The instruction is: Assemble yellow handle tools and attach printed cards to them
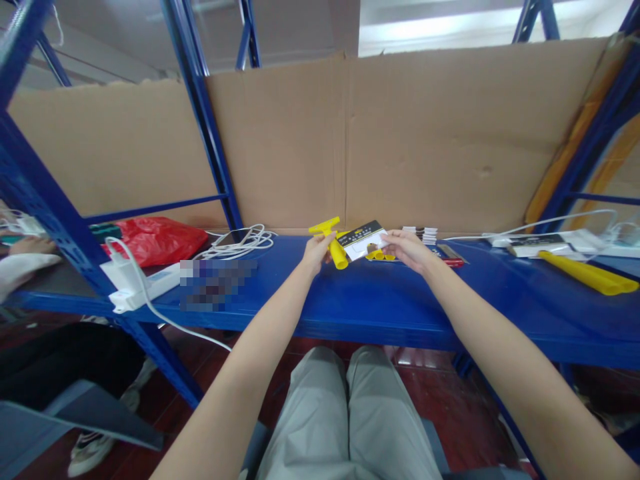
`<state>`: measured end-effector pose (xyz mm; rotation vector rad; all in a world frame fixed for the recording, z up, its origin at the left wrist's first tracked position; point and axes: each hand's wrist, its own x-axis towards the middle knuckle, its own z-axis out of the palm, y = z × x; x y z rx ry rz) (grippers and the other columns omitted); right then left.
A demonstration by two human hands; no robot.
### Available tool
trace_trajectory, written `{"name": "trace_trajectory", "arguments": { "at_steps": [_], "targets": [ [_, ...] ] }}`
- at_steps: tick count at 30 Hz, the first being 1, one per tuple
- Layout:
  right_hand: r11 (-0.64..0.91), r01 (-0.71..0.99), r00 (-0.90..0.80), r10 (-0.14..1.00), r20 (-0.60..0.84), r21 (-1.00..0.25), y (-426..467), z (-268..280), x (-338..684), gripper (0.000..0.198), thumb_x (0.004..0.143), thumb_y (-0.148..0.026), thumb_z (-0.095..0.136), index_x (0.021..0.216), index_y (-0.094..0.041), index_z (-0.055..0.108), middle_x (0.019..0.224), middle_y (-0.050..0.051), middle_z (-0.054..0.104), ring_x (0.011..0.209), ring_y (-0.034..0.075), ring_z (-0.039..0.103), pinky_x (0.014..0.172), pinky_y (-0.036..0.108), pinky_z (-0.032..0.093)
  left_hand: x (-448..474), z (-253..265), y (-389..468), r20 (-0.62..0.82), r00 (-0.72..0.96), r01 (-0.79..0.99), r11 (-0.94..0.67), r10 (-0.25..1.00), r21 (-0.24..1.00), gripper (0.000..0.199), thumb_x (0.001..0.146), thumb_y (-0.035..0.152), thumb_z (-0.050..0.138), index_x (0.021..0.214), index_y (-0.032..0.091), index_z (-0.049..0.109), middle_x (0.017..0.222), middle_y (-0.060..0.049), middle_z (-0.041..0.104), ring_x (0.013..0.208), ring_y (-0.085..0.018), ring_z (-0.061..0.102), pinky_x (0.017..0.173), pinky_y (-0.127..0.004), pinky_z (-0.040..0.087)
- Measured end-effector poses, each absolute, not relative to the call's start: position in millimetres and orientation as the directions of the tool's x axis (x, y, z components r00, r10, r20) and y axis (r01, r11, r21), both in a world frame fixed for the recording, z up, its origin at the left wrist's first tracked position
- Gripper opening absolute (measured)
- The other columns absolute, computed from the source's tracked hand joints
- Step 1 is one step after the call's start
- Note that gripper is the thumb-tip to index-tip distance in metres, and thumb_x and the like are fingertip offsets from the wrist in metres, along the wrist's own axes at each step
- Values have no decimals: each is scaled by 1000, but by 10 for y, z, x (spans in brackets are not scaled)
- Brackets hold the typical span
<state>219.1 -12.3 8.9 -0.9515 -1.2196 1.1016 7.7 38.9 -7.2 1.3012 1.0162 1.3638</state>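
Observation:
My left hand (318, 252) is closed around a yellow T-shaped plastic tool (339, 256), its crossbar at the top and its round handle angled down to the right. In my right hand (406, 247), thumb and fingers pinch the right edge of a black-and-white printed card packet (364, 241). The packet is tilted, and its left end meets or overlaps the yellow tool; whether they are joined I cannot tell. More yellow plastic pieces (383, 256) lie on the blue shelf just behind the packet, partly hidden.
The blue shelf top (370, 303) has a cardboard panel (415, 133) behind it. Leftward are a power strip (160, 283), coiled white cable (240, 243) and red plastic bag (155, 239). Small white packets (429, 235) and yellow plastic pieces (587, 272) lie rightward. Another person's hand (34, 245) shows far left.

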Motion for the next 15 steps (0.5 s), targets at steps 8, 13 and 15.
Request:
{"name": "trace_trajectory", "arguments": {
  "at_steps": [8,13,15],
  "targets": [
    [199,-115,-90,974,210,-973,-150,18,2074,9,69,-16,73,66,-14,65,68,3,68,60,9,61,56,19,49,57,-51,407,115,-96,-276,-138,989,951,36,78,46,69,84,12,59,52,3,56,34,-4,46,34,-16,29],
    [249,-101,-104,960,259,-963,-110,-47,2027,15,65,-22,77,68,-17,64,68,1,69,58,9,60,58,20,49,65,-86,458,107,-73,-244,-122,992,962,34,80,46,68,89,13,64,60,-2,63,48,-11,58,47,-21,46],
    [272,-94,-111,953,281,-958,-98,-67,2008,20,62,-26,80,67,-17,63,69,1,69,59,9,61,60,22,50,70,-96,458,116,-54,-244,-126,992,962,35,80,46,68,93,13,65,65,-4,67,57,-15,63,55,-25,51]
  ]
}}
